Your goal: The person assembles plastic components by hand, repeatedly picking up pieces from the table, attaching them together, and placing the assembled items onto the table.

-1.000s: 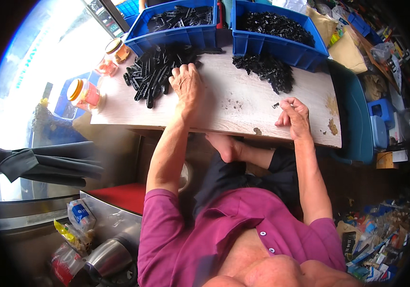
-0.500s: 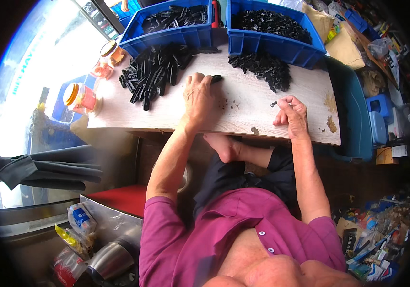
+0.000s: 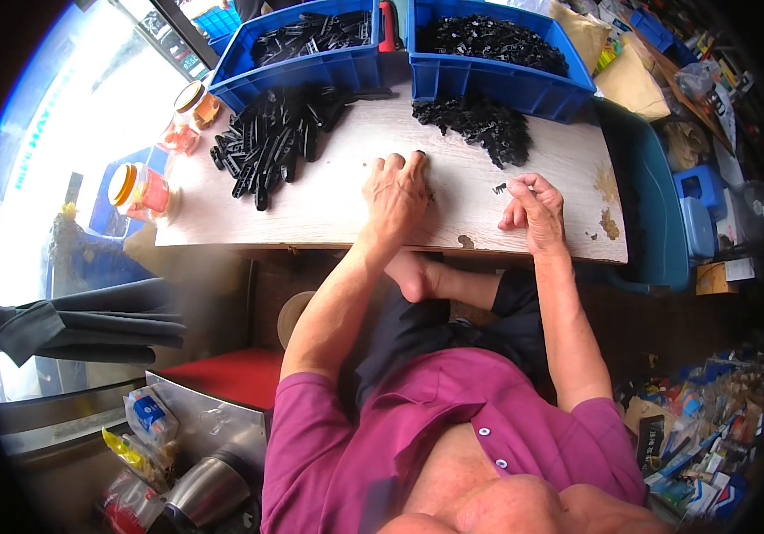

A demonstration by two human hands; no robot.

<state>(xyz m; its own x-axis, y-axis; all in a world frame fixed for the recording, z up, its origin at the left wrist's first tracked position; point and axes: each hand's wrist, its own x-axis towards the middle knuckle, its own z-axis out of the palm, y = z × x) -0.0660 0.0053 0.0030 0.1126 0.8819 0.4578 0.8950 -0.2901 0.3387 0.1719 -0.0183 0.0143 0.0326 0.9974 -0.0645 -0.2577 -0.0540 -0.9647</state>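
Left end of counter (image 3: 248, 230): jar with yellow lid (image 3: 139, 190), second lidded jar (image 3: 195, 105) farther back, reddish jar (image 3: 179, 139) between them. Brown stain (image 3: 609, 224) marked the right end. Teal tub (image 3: 654, 236) stood just past that end, blue plastic container (image 3: 702, 198) and small carton (image 3: 714, 279) beyond it. Brown paper sheet (image 3: 633, 86) lay at upper right, clear plastic bag (image 3: 695, 80) near it. Mixed clutter heap (image 3: 698, 436) filled lower right. Lower left: steel vessel (image 3: 208, 491), yellow packet (image 3: 124, 449), blue-and-white packet (image 3: 150, 413), red surface (image 3: 226, 369). Dark cloth (image 3: 97, 322) hung above those, against bright glare.
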